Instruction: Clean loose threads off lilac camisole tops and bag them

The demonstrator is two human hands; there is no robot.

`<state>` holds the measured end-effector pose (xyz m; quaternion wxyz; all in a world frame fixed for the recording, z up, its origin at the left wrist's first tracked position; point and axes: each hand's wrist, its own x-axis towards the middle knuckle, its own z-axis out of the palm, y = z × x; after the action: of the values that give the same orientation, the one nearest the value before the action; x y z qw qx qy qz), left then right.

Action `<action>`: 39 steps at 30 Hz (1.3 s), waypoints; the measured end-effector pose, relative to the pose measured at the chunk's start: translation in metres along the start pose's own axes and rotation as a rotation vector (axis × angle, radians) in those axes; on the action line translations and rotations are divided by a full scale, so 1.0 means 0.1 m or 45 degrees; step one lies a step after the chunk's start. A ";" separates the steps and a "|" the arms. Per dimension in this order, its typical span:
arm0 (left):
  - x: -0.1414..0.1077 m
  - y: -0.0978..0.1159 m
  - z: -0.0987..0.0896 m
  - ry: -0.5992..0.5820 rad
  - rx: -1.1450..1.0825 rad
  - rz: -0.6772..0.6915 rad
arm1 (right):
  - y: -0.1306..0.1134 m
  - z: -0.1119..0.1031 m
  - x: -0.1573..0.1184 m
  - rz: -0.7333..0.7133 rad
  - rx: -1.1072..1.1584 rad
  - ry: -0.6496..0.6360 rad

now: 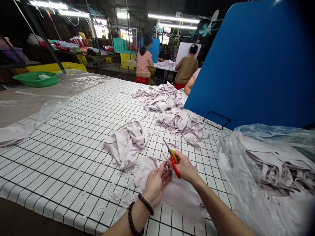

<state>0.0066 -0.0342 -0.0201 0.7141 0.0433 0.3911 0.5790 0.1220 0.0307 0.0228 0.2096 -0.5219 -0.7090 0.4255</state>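
Observation:
My left hand (pixel 157 183), with dark beaded bracelets at the wrist, pinches the edge of a pale lilac piece of fabric (pixel 180 198). The cloth hangs and spreads over the table below both hands. In my right hand (pixel 185 166) is a pair of scissors (pixel 174 160) with red and yellow handles, blades pointing up and away from me. Both hands are close together, and the fingers partly hide the fabric edge between them. Beyond my left hand lies a crumpled lilac cloth (pixel 128 142). Small fabric snippets (pixel 118 193) are scattered to the left.
The table has a white, black-checked cover (pixel 81 141). Fabric heaps (pixel 182 121) lie farther back. A clear plastic bag (pixel 228 160) of fabric pieces is at right, before a tall blue panel (pixel 258 65). A green basin (pixel 36 79) stands left; several people work behind.

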 end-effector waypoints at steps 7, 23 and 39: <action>-0.02 -0.02 -0.05 0.031 0.133 -0.052 | -0.12 0.15 0.44 0.115 -0.043 -0.321; 0.03 -0.01 -0.07 0.272 0.676 0.420 | 0.02 0.11 0.42 0.334 0.732 -0.193; 0.10 0.04 -0.09 0.266 0.843 0.672 | 0.19 0.22 0.50 0.307 0.657 -0.242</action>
<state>-0.0020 -0.0281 -0.0297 0.4459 0.3096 0.6014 0.5863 0.0983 0.0699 -0.0123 0.2157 -0.4897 -0.5268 0.6604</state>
